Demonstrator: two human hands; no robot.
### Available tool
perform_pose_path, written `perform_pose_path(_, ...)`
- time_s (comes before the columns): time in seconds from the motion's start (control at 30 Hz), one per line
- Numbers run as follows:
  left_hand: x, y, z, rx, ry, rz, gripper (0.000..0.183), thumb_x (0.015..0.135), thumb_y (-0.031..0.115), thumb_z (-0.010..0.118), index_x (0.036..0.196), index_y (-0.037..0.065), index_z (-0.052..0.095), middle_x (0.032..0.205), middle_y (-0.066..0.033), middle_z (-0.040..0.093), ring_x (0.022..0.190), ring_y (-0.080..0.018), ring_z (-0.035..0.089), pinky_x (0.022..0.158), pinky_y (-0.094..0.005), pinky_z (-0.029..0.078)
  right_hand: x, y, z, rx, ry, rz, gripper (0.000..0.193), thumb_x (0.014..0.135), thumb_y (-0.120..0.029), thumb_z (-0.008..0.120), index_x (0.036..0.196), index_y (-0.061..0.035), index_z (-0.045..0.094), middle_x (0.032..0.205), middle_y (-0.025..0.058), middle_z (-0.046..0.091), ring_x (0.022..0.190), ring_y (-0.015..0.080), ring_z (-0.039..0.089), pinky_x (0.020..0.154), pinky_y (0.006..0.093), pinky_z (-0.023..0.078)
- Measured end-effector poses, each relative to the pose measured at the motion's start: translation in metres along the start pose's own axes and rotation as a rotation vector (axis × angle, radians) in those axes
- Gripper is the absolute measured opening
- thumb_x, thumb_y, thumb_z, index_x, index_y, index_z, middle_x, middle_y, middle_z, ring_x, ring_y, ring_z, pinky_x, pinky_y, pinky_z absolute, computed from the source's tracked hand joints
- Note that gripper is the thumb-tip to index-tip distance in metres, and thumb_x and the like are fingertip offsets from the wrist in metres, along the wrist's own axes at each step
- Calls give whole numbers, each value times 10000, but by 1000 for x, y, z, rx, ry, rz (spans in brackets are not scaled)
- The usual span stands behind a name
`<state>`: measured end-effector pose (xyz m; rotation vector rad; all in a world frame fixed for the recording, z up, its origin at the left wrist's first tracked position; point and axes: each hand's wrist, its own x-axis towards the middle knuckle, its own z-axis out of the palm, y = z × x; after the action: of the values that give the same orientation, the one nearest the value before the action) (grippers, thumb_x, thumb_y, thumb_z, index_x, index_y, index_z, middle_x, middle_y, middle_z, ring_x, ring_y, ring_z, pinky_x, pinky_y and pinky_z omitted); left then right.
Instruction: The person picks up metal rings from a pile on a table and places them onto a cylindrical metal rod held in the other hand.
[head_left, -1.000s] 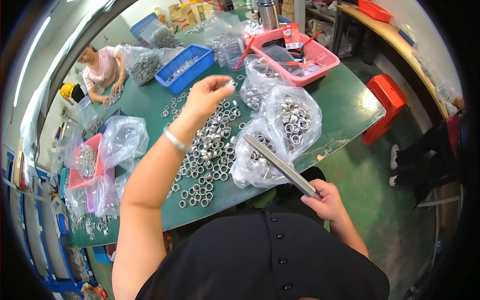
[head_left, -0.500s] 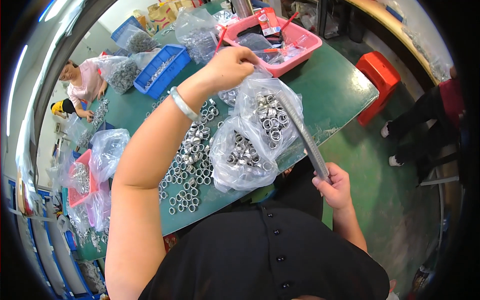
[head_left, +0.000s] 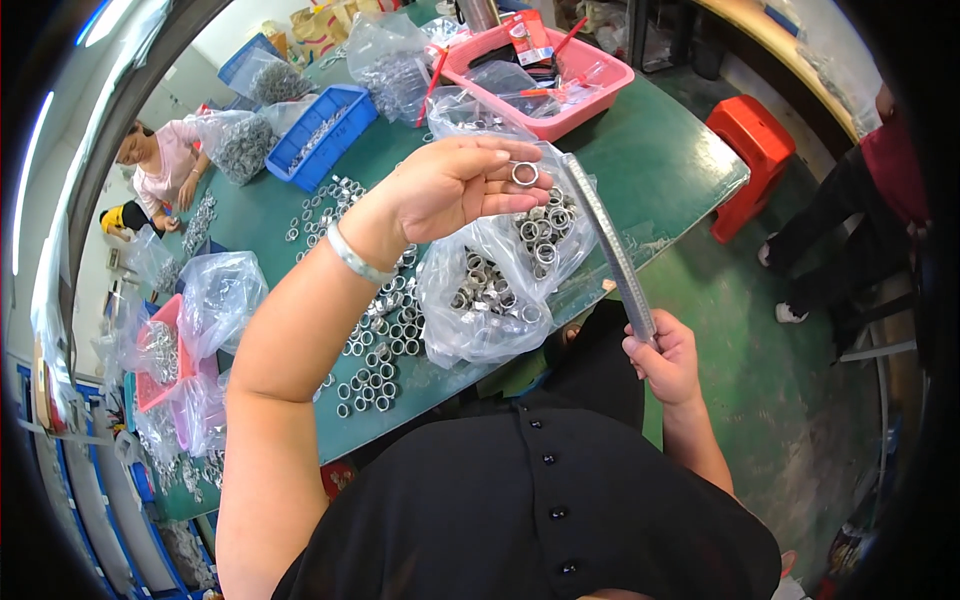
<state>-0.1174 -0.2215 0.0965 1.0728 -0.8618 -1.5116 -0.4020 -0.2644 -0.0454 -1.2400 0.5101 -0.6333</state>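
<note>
My left hand [head_left: 475,190], palm turned up with a pale bangle on the wrist, holds one silver ring [head_left: 525,185] at its fingers. In my right hand [head_left: 668,362], closed round its lower end, is a long grey metal ring mandrel [head_left: 617,250] with fine cross marks; its upper end reaches close to my left fingertips. Beneath my left hand, two clear plastic bags hold silver rings: the nearer bag [head_left: 440,335] and the farther bag [head_left: 565,265]. Many loose rings [head_left: 375,375] lie on the green table, partly hidden by my left forearm.
A pink basket [head_left: 600,112] with packets stands at the back right, a blue bin [head_left: 350,125] to its left. Bagged parts [head_left: 240,145] sit farther left, where another person [head_left: 165,165] works. A red stool [head_left: 755,150] stands beyond the table's right edge; someone stands at far right.
My left hand has moved off the bags slightly down and turned palm up, now showing a ring at the fingers. My right hand still grips the mandrel, in nearly the same place.
</note>
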Motion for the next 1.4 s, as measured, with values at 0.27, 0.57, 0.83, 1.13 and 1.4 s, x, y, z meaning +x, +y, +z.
perform_pose_path(0.27,-21,-25,8,36,140,259,354,853,22,474,1203,-3,431,1119,-136,537,1038,-212,524,882,-304,436,-2,-2,13,-128,-78,34,86,759,-34,591,819,-25,530,636,-86,404,542,-1,312,484,168,260)
perform_pose_path(0.57,-34,-66,33,5,94,306,687,731,-65,605,1311,50,256,1077,-119,555,1015,-208,533,903,-324,409,3,-3,36,-134,-126,-22,102,757,-64,599,827,-21,538,618,-77,412,539,22,335,488,187,282)
perform_pose_path(0.83,-41,-69,28,-25,97,312,709,719,-71,611,1315,50,246,1063,-131,561,997,-217,544,900,-337,414,7,7,38,-236,-103,-152,93,746,-59,602,803,-11,546,591,-34,431,525,34,363,484,200,312)
perform_pose_path(1.13,-42,-67,16,9,187,447,645,721,-46,622,1277,12,299,1010,-104,578,994,-216,543,862,-310,423,5,2,39,-299,-104,-176,96,738,-57,606,794,-10,545,590,-21,430,526,43,370,486,206,321)
perform_pose_path(1.4,-70,-48,1,755,333,331,469,725,-45,594,1170,36,470,1013,-84,577,950,-155,544,847,-278,425,-7,2,26,-223,-38,-61,73,743,-39,599,788,-28,542,639,-72,422,554,16,340,500,177,288)
